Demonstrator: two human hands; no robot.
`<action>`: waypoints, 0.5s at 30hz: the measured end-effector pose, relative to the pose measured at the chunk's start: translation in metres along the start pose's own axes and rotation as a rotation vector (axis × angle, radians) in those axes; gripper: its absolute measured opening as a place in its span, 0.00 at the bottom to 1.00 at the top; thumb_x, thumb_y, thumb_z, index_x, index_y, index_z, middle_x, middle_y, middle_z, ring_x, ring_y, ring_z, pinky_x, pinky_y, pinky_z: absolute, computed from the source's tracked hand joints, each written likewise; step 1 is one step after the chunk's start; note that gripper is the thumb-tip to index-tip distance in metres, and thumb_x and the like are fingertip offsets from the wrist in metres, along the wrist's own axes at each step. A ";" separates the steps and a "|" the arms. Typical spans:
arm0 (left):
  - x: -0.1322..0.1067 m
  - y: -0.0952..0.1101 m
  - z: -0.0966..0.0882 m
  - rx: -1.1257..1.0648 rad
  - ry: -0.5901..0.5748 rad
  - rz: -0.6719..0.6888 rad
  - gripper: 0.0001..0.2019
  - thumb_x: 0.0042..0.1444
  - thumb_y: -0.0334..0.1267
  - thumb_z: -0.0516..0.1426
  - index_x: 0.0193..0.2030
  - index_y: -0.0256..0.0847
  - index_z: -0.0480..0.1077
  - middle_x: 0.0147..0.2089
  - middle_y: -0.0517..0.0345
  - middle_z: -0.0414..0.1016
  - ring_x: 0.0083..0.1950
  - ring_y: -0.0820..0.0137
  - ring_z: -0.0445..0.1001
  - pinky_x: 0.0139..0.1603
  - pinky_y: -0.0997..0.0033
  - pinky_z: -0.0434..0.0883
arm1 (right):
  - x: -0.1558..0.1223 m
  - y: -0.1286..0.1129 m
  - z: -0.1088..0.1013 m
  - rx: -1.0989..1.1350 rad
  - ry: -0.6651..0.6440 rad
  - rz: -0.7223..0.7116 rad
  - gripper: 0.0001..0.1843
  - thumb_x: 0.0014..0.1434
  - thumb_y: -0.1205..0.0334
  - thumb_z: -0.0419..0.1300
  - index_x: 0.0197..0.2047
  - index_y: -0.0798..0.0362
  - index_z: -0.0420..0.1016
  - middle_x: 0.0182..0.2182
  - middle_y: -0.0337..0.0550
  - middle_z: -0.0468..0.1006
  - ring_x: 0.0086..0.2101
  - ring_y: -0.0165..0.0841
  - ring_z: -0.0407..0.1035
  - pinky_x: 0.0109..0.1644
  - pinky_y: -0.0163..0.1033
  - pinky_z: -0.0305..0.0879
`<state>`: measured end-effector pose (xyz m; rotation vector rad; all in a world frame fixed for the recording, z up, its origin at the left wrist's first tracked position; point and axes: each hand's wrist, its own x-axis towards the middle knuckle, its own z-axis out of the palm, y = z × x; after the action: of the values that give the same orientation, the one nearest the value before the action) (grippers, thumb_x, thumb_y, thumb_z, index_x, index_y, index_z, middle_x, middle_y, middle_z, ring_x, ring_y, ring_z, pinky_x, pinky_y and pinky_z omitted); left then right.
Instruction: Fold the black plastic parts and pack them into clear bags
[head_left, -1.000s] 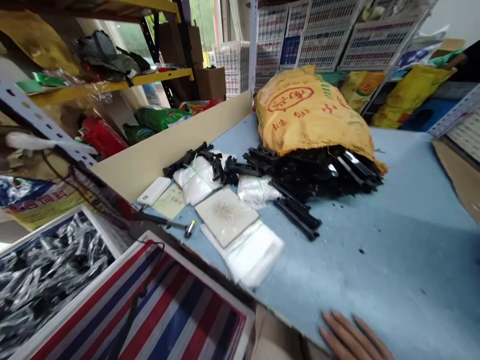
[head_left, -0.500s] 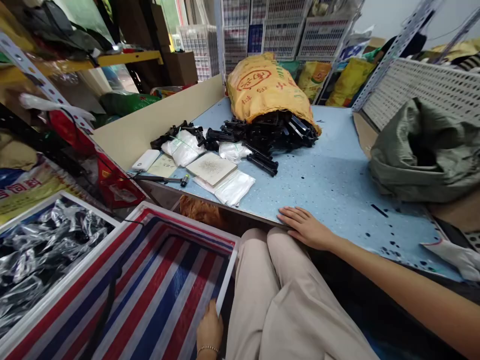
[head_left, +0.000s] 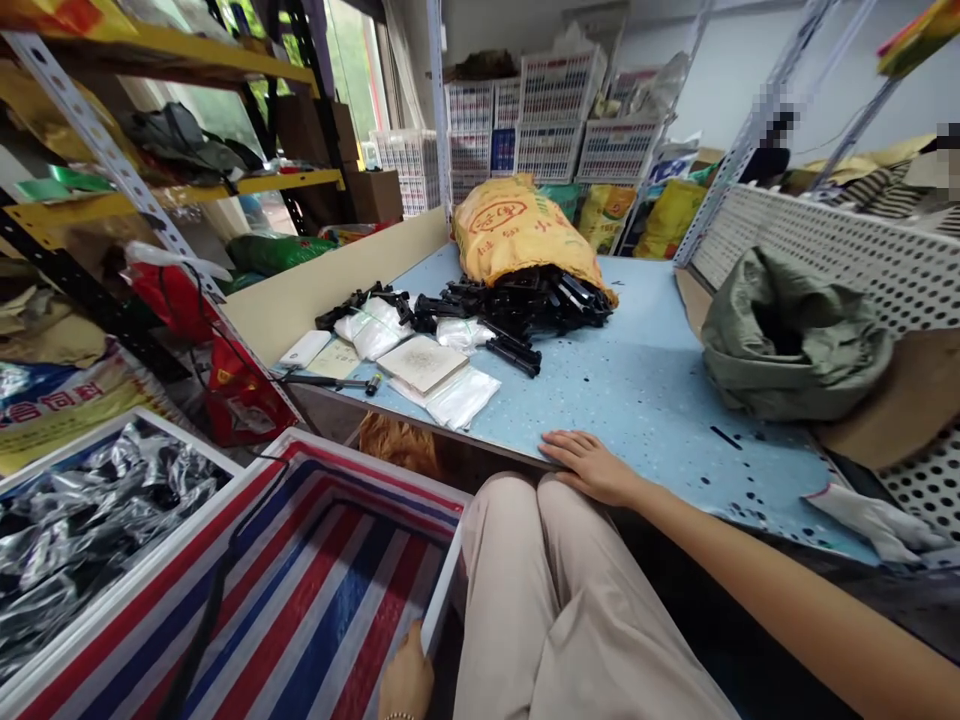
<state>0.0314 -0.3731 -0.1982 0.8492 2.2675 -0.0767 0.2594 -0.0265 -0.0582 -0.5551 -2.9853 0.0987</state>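
My right hand [head_left: 592, 465] lies flat on the near edge of the blue table [head_left: 645, 390], fingers stretched out, holding nothing. My left hand [head_left: 407, 680] is low at the bottom of the view, closed on the white rim of the striped red, white and blue bin [head_left: 315, 590] beside my knees. Farther along the table a yellow sack [head_left: 517, 230] spills a heap of black plastic parts [head_left: 525, 305]. Clear plastic bags [head_left: 457, 395] and a square pad [head_left: 422, 362] lie to the left of the heap.
A crumpled green sack [head_left: 787, 340] sits at the table's right by a perforated white panel [head_left: 840, 250]. A white glove [head_left: 870, 515] lies at the near right corner. A bin of shiny black bags [head_left: 82, 510] stands far left under yellow shelving [head_left: 150, 190]. White crates [head_left: 555, 110] are stacked behind.
The view pulled back from the table and rose slightly. My right hand stays flat on the table edge. My left hand came into view gripping the striped bin's rim.
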 end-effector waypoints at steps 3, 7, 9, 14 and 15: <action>0.004 0.000 0.002 0.002 0.014 0.017 0.27 0.55 0.22 0.47 0.62 0.40 0.61 0.52 0.45 0.76 0.51 0.62 0.77 0.50 0.68 0.69 | 0.000 -0.002 -0.001 -0.002 0.012 -0.001 0.27 0.67 0.51 0.46 0.68 0.43 0.53 0.67 0.43 0.57 0.65 0.41 0.50 0.65 0.56 0.48; 0.006 -0.001 0.005 0.017 0.021 0.014 0.25 0.57 0.22 0.46 0.60 0.42 0.64 0.51 0.49 0.77 0.50 0.63 0.78 0.48 0.70 0.70 | 0.000 -0.004 -0.002 0.005 0.035 -0.002 0.27 0.66 0.51 0.46 0.67 0.43 0.54 0.66 0.44 0.58 0.64 0.42 0.51 0.65 0.56 0.48; 0.006 -0.001 0.005 0.015 0.012 0.016 0.25 0.57 0.21 0.45 0.59 0.43 0.64 0.52 0.49 0.77 0.51 0.63 0.77 0.48 0.69 0.70 | 0.000 -0.005 -0.001 -0.007 0.040 -0.007 0.27 0.66 0.52 0.46 0.67 0.43 0.55 0.66 0.44 0.59 0.64 0.41 0.51 0.64 0.56 0.49; 0.003 0.001 0.003 0.011 -0.002 0.023 0.24 0.60 0.24 0.45 0.62 0.39 0.60 0.54 0.45 0.75 0.52 0.61 0.77 0.48 0.66 0.70 | 0.001 -0.008 -0.001 -0.066 0.044 -0.007 0.25 0.67 0.56 0.45 0.65 0.47 0.58 0.66 0.45 0.59 0.64 0.41 0.52 0.65 0.55 0.48; 0.002 0.001 0.002 0.011 -0.002 0.028 0.24 0.60 0.25 0.45 0.63 0.39 0.60 0.55 0.44 0.75 0.52 0.61 0.77 0.48 0.67 0.70 | 0.001 -0.009 -0.001 -0.067 0.048 -0.005 0.25 0.67 0.56 0.45 0.65 0.47 0.58 0.66 0.46 0.59 0.64 0.41 0.53 0.65 0.55 0.48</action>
<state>0.0321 -0.3718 -0.2014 0.8863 2.2548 -0.0763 0.2554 -0.0348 -0.0565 -0.5491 -2.9526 -0.0143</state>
